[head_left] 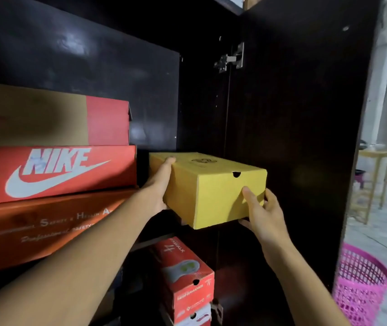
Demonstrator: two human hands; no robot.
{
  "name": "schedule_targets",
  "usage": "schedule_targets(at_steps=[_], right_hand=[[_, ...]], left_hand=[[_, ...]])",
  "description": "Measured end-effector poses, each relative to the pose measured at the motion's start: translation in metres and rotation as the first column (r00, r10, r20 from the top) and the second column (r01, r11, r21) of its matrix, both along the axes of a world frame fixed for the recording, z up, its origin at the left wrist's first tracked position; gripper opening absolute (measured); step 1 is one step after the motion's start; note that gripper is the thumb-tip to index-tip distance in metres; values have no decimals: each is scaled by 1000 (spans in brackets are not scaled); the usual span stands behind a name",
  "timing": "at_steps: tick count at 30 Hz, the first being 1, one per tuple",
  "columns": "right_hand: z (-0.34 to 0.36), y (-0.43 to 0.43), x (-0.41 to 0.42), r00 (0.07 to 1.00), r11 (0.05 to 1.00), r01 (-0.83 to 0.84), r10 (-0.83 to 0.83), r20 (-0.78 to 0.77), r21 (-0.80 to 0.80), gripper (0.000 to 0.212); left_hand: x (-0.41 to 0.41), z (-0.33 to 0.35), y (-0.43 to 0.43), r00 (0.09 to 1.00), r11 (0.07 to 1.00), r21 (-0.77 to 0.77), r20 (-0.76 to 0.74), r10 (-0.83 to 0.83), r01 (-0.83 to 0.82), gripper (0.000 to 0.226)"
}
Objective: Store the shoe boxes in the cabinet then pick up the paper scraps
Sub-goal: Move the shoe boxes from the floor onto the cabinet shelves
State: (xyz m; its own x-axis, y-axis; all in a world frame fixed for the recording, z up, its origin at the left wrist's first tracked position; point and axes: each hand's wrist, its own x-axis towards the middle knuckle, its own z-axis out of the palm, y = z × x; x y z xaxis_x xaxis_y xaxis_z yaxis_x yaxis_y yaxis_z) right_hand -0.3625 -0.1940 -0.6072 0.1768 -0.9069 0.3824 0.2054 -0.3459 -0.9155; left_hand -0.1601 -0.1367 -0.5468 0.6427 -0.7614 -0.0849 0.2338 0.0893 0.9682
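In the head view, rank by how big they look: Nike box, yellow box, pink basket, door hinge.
1. Nike box (cropped at left)
2. Yellow box, close behind
3. Pink basket, partly hidden
4. Door hinge

Red box stack [56, 172] blocks left; open door [293, 137] walls right.

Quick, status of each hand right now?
Left hand: holding the yellow box by its left side.
Right hand: holding the same box at its near right corner.
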Motion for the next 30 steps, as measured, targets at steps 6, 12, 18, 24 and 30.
schedule_targets(at_steps=[6, 12, 18, 24, 30], right_hand=[[-2, -39, 51, 971, 979, 194, -182, -157, 65, 77], [6, -48, 83, 896, 972, 163, -217, -388, -169, 71], [10, -65, 118, 765, 940, -120, -116, -634, -318, 68], [4, -76, 138, 725, 927, -70, -206, -657, -368, 71], [6, -80, 130, 706, 934, -140, -138, -695, -328, 74]], left_hand=[[10, -15, -29, 895, 993, -4, 433, -105, 118, 124], [20, -15, -36, 683, 983, 165, 709, -175, 81, 106], [75, -8, -62, 685, 990, 136, 724, -82, -24, 95], [91, 0, -70, 632, 989, 135, 772, -69, -57, 89], [90, -9, -74, 689, 992, 112, 723, -47, -49, 91]])
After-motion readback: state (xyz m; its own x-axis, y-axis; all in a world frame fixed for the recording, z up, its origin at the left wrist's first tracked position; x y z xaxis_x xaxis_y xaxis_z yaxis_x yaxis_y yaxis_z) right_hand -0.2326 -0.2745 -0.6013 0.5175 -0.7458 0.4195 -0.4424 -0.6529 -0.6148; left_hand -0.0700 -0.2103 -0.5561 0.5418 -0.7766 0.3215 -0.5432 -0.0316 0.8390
